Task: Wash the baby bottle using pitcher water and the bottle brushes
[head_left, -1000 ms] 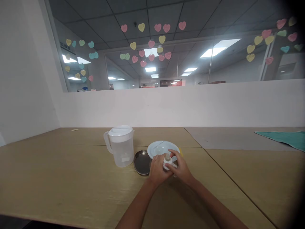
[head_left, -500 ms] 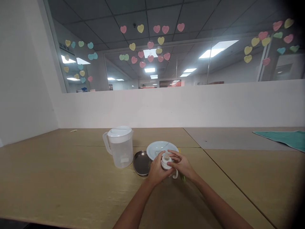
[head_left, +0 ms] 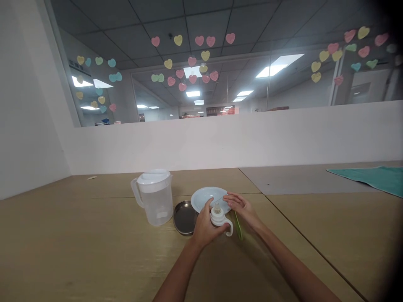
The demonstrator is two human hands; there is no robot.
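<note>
My left hand is wrapped round a small white baby bottle with a teat on top and a side handle, held upright just above the wooden table. My right hand hovers beside the bottle to its right, fingers loosely apart and off the bottle. Just behind the hands lies a pale blue plate. A green strip-like object lies on the table under my right hand.
A clear plastic pitcher with a white lid stands to the left of the hands. A round metal dish lies between the pitcher and the bottle. A teal cloth lies far right. A white partition wall backs the table.
My right hand has come off the top of the bottle and moved slightly right. My left hand keeps the bottle. The view has shifted a little.
</note>
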